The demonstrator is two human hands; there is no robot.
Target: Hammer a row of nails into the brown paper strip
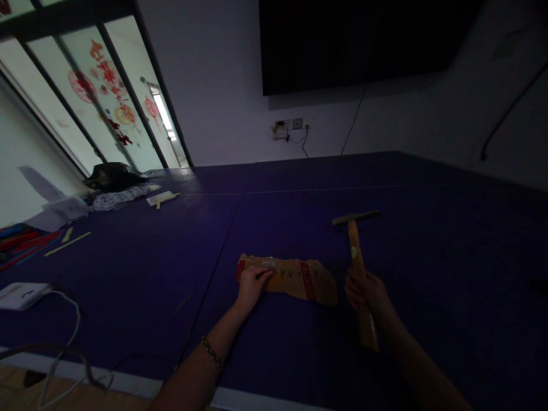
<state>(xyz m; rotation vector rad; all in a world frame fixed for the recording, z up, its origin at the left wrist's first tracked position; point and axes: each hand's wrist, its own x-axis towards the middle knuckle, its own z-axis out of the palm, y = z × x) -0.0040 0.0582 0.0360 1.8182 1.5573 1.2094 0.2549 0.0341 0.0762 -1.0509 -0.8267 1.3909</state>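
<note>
Forearm, left (192, 371), mine, with one dark bracelet (210, 351). Left hand (250, 285): thumb and finger close together over the tan piece (293, 288); anything pinched between, I cannot tell. Right hand (368, 291): grip closed round one hammer (357, 254), apart from the piece. Piece: red-banded, lying on the purple surface (274, 342); long axis crosswise, rounded end rightward, slightly nearer me. Dark marks in place, partly worked, I judge; remainder not determinable.
</note>
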